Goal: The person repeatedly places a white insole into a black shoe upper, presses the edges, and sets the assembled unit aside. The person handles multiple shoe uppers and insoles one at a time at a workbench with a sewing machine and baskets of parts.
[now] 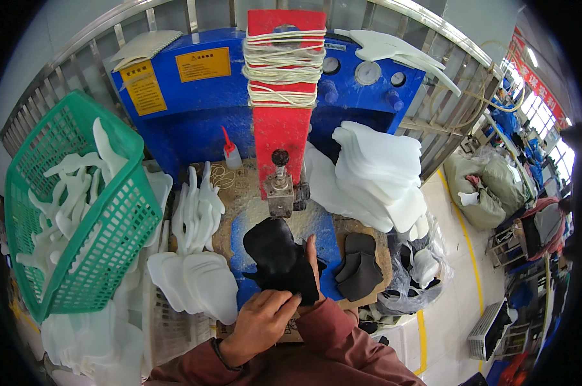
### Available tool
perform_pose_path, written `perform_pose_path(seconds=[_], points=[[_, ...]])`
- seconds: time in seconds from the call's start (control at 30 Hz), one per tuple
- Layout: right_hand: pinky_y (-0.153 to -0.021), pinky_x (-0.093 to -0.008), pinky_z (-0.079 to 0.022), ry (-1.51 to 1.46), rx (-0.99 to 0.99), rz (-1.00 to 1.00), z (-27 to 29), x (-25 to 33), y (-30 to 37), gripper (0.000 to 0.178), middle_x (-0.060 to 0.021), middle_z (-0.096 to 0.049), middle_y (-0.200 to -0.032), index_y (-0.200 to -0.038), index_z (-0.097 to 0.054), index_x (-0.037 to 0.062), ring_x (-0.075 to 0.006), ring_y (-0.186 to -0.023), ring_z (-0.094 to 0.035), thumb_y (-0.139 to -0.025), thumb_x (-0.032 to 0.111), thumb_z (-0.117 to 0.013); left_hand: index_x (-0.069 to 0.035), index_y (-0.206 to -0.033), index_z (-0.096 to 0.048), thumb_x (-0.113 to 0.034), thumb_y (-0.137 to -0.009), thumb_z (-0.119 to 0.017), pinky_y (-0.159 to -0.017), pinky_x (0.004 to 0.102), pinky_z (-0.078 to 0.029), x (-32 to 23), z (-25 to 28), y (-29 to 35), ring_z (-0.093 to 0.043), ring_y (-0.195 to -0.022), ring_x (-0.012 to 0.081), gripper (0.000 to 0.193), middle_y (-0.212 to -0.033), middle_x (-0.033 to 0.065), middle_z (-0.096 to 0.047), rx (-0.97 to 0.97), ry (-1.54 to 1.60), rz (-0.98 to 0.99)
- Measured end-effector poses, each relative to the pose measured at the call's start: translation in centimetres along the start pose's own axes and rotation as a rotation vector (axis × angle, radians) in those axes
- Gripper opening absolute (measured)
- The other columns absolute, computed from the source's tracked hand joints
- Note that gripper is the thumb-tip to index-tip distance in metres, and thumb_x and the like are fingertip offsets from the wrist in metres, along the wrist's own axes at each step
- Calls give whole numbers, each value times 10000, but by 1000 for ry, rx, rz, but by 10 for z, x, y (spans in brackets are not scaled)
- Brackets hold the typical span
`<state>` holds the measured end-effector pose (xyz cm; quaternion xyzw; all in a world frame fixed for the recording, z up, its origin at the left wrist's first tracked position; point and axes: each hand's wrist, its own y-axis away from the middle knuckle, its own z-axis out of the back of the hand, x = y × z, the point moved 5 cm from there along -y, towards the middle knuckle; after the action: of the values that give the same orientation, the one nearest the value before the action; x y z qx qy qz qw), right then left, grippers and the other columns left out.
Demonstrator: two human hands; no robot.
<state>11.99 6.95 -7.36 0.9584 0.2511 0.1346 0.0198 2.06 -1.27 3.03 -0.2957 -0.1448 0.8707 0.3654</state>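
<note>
A floppy-looking black cut piece (pixel 279 257) with a curved outline is held up just below the metal head (pixel 282 201) of a machine's red arm (pixel 281 135). My left hand (pixel 260 320) pinches its lower edge between thumb and fingers. My right hand (pixel 313 273) holds it from the right side, the thumb upright along the edge; the other fingers are hidden behind the piece. Under it lies a blue-and-pale worn work surface (pixel 243 239). To the right, several dark grey cut pads (pixel 360 273) lie overlapped on brown board.
A green basket (pixel 114 257) of white shaped pieces stands left. White pieces are stacked at left (pixel 201 283) and right (pixel 378 167). A red-tipped bottle (pixel 232 154) stands by the blue machine body (pixel 207 96). A plastic bag (pixel 426 270) sits right, beside the tiled floor.
</note>
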Motion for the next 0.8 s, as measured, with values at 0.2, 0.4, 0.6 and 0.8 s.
perform_pose_path(seconds=[0.2, 0.4, 0.6, 0.8], points=[[-1031, -425, -538, 9, -61, 33, -2, 8, 14, 915, -147, -658, -1346, -1471, -549, 37, -278, -1155, -663, -1025, 781, -255, -23, -1112, -740, -15, -814, -722, -784, 365, -581, -9, 0, -7, -681, -899, 264, 299, -1039, 78, -655, -19, 48, -8], [-1112, -464, -484, 28, -62, 44, -14, 12, 21, 913, -144, -592, -1452, -1535, -483, 43, -290, -1248, -617, -1033, 769, -248, -20, -1113, -737, -31, -833, -705, -799, 357, -576, -11, -3, -11, -680, -901, 254, 282, -1035, 76, -653, 8, 73, -15], [-1136, -461, -461, 47, -48, -13, 0, 6, 20, 896, -144, -566, -1490, -1554, -463, 48, -288, -1275, -599, -1041, 755, -263, -25, -1120, -741, -43, -835, -697, -802, 353, -574, -10, -3, -9, -680, -901, 246, 289, -1037, 74, -655, 18, 61, -11], [-1141, -487, -447, -24, 127, -6, -3, 11, 23, 900, -150, -533, -1531, -1577, -433, 56, -308, -1294, -581, -1040, 756, -250, -30, -1133, -736, -52, -836, -698, -799, 344, -568, -11, -2, -8, -677, -907, 242, 301, -1056, 74, -655, 15, 72, -13]])
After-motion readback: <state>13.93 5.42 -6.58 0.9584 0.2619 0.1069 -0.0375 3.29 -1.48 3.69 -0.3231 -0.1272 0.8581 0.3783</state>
